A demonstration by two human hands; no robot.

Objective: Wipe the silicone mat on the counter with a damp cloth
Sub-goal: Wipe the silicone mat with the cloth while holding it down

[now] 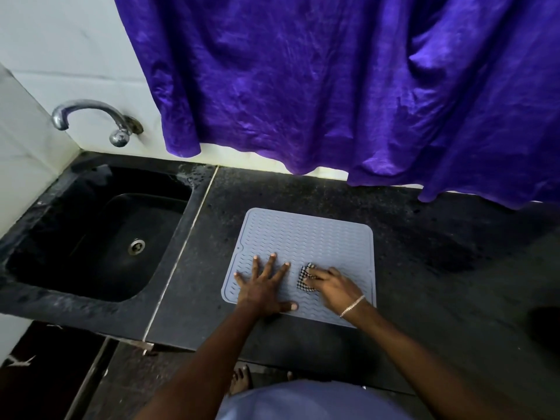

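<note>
At my far left the dark sink (91, 231) sits under the tap (91, 116), with the black table (209, 298) running on to the right of it. The grey silicone mat (309, 234) lies flat on the table in front of me, well apart from the sink. My left hand (263, 286) is spread wide and pressed flat on the mat's near left part, thumb toward the near edge, pinning it down. Just right of it is the small checked cloth (304, 278), bunched on the mat's near middle under my right hand (333, 286), whose fingers are bent over it and grip it against the ridges; a bracelet (353, 306) sits on that wrist. I judge the wiping to be under way, with the far half of the mat yet to be covered. To do it well I should bear down with the flat left hand so that the mat cannot slide or ripple, push the cloth along the wavy grooves rather than across them, work in overlapping strokes out to the rim, and then shift the left hand to clean the patch beneath it. The purple curtain (333, 86) hangs above and to the right, clear of the mat.
</note>
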